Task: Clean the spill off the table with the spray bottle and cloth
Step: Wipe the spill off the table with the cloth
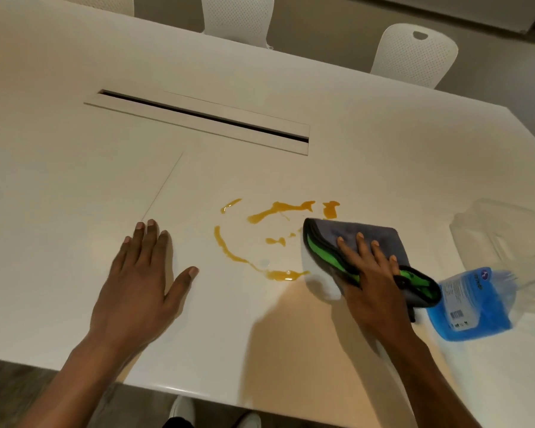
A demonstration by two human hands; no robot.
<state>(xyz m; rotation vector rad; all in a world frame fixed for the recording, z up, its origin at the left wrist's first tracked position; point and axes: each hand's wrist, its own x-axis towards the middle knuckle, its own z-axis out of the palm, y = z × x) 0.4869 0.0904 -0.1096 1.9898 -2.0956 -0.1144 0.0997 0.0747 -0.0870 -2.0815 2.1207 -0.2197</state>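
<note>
An orange liquid spill (261, 236) lies in streaks and blobs on the white table (74, 168). My right hand (371, 273) presses flat on a folded grey cloth with green trim (328, 242), at the spill's right edge. A spray bottle with blue liquid (473, 304) lies blurred just right of that hand, touching nothing I hold. My left hand (142, 273) rests flat on the table, fingers spread, left of the spill and holding nothing.
A long cable slot with a lid (204, 120) runs across the table behind the spill. A clear plastic container (501, 236) sits at the right edge. White perforated chairs (414, 54) stand along the far side. The table's near edge is below my arms.
</note>
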